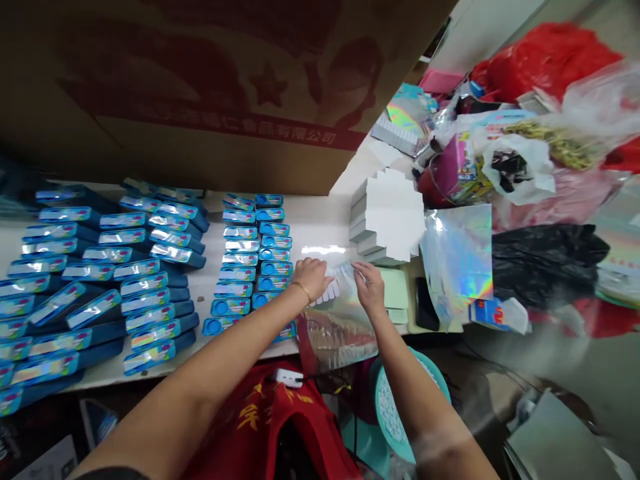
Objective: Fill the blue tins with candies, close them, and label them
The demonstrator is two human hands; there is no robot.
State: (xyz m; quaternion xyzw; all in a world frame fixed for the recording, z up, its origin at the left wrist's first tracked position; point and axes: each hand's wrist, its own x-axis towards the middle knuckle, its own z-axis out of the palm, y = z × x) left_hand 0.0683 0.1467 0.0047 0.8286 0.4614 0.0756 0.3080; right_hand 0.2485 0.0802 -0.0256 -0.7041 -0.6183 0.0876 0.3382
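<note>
A shiny see-through plastic sheet (345,327) with several small white stickers (328,292) near its top hangs over the table's front edge. My right hand (370,287) pinches its upper right corner between thumb and fingers. At the upper left of the sheet, by the stickers, my left hand (311,279) is closed with fingers curled; whatever its fingertips hold is hidden. Just left of it stand two columns of narrow blue boxes (241,247) with round marks on their ends. Beyond my right hand rises a stack of white cards (395,213).
Many blue packages (150,287) fill the table's left side. A large cardboard box (225,100) blocks the back. On the right lie a pale green pad (394,287), a dark phone-like object (427,303), a holographic sheet (463,247) and bags. A turquoise tub (437,373) stands below.
</note>
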